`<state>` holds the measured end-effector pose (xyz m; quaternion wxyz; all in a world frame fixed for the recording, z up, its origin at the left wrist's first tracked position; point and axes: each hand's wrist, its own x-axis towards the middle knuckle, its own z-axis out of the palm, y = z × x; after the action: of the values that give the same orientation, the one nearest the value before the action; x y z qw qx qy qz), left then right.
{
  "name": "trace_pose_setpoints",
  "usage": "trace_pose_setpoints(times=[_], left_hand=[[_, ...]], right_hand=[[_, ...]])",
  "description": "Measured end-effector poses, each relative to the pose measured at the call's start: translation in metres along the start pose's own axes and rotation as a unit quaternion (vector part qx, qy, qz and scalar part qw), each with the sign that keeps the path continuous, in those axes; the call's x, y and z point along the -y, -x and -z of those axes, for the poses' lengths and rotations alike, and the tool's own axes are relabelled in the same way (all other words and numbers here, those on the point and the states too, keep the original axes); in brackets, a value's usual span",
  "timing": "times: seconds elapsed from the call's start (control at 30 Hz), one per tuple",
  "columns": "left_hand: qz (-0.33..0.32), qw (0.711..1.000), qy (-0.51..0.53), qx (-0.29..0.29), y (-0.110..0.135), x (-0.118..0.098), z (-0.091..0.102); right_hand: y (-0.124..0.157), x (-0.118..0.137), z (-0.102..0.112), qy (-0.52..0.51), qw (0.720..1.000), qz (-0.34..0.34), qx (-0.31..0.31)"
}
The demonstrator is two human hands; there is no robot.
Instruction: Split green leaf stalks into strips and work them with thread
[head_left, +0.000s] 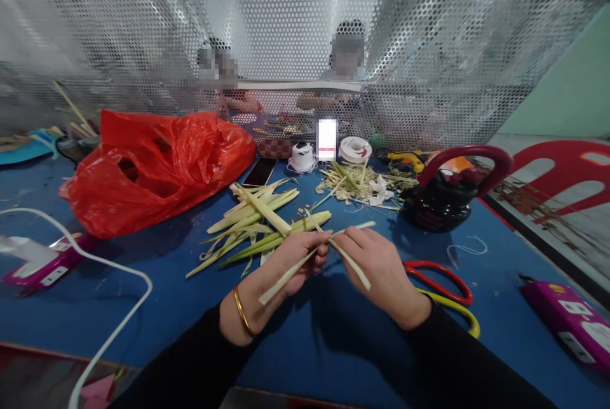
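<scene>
Both my hands meet over the blue table (181, 314), pinching pale green leaf strips. My left hand (286, 266), with a gold bangle on its wrist, is closed on one strip (286, 277) that slants down to the left. My right hand (376, 266) is closed on a second strip (356, 267) that runs under its fingers and points down to the right. The two strips cross between my fingertips. Just beyond my hands lies a loose pile of green leaf strips (257, 225).
A red plastic bag (157, 164) lies at the left, a phone (260, 172) and thread spools (302, 157) behind the pile. Leaf scraps (357, 183), a dark basket with a red handle (441, 199), scissors (441, 279), power strips (567, 317) and a white cable (119, 269) surround me. People sit behind a perforated metal screen (429, 47).
</scene>
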<state>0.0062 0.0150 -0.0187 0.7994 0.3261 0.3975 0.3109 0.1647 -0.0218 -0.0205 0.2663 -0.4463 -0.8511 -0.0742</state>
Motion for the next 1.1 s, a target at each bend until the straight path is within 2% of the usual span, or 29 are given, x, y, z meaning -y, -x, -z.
trace_pose_setpoints(times=[0.1,0.2,0.3,0.4,0.53,0.67,0.83,0.97,1.1], left_hand=[[-0.027,1.000,-0.001,-0.005,0.000,-0.001,0.000],[-0.064,0.998,-0.015,-0.024,0.002,-0.003,-0.003],[-0.069,0.997,0.005,-0.019,0.005,-0.005,-0.006],[-0.061,0.998,0.033,0.005,0.006,-0.006,-0.008],[-0.057,0.996,0.061,-0.009,0.004,-0.004,-0.008],[-0.049,0.994,0.098,-0.012,0.002,-0.001,-0.005],[-0.051,0.992,0.110,0.022,0.005,0.000,-0.005],[-0.074,0.994,0.063,0.042,0.007,0.000,-0.009],[-0.105,0.994,0.020,0.028,0.008,0.001,-0.013]], right_hand=[[-0.003,0.000,-0.006,-0.128,0.988,-0.083,-0.035],[-0.005,0.000,-0.009,-0.255,0.951,-0.161,-0.063],[-0.004,-0.001,-0.009,-0.296,0.928,-0.213,-0.080],[-0.001,-0.003,-0.009,-0.264,0.943,-0.181,-0.090],[0.001,-0.004,-0.011,-0.191,0.969,-0.128,-0.095],[-0.001,-0.003,-0.012,-0.208,0.962,-0.149,-0.095],[-0.006,-0.003,-0.017,-0.316,0.922,-0.202,-0.100],[-0.008,-0.004,-0.022,-0.373,0.893,-0.232,-0.099],[-0.009,0.000,-0.025,-0.459,0.837,-0.278,-0.103]])
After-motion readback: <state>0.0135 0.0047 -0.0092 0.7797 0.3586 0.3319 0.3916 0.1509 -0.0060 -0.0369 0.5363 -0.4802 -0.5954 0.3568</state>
